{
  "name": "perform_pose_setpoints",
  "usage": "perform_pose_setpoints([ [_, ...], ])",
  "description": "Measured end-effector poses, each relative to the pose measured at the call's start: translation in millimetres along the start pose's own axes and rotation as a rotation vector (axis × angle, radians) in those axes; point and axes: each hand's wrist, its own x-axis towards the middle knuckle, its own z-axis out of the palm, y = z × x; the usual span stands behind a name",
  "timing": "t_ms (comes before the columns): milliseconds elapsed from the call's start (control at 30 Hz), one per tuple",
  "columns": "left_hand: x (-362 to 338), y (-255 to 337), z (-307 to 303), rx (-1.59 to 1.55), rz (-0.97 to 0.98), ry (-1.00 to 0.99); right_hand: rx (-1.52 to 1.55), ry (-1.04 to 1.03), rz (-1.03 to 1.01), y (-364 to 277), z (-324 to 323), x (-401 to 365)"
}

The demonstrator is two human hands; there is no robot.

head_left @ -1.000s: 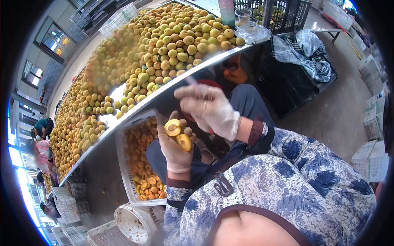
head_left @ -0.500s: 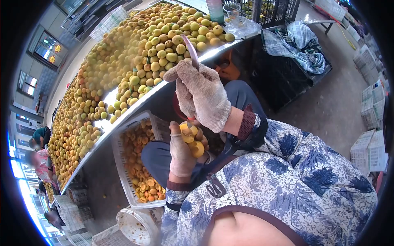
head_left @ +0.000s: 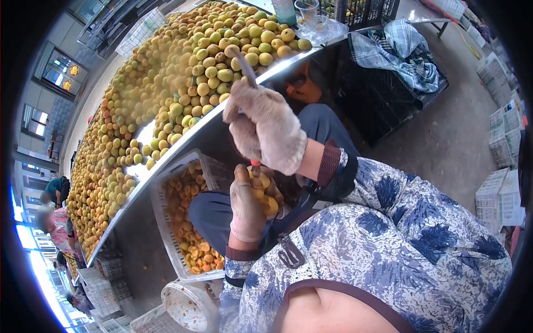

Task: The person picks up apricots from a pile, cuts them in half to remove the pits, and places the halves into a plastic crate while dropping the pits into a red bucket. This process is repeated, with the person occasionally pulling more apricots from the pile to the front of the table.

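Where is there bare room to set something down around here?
Widest: the floor between the black box and the stacked white crates. Smaller: the floor strip between the table's long edge and the crate of cut apricots. Crowded: the tabletop, heaped with whole apricots, and the tight gap between the right hand and left hand.

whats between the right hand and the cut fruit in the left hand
In the head view, a small red piece shows between the right hand and the cut fruit in the left hand.
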Motion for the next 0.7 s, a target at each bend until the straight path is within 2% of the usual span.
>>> perform_pose_setpoints([
  [67, 0, 1, 1, -0.046, -0.044, 0.011, 0.068, 0.213, 0.008, 2, 2, 7],
  [100, 0, 1, 2, -0.093, -0.082, 0.018, 0.069, 0.214, 0.010, 3, -2, 7],
  [167, 1, 1, 0, -0.112, -0.118, -0.008, 0.143, 0.110, 0.114, 5, -15, 7],
  [233, 4, -3, -5, -0.130, -0.163, -0.036, 0.154, 0.109, 0.149, 3, -17, 7],
  [300, 7, -11, -14, -0.376, -0.265, -0.186, 0.211, 0.044, 0.206, 1, -20, 8],
  [633, 11, -20, -18, -0.489, -0.392, -0.445, 0.315, -0.115, 0.276, 5, -33, 7],
  [700, 13, -22, -19, -0.448, -0.383, -0.488, 0.331, -0.072, 0.294, 5, -34, 7],
])
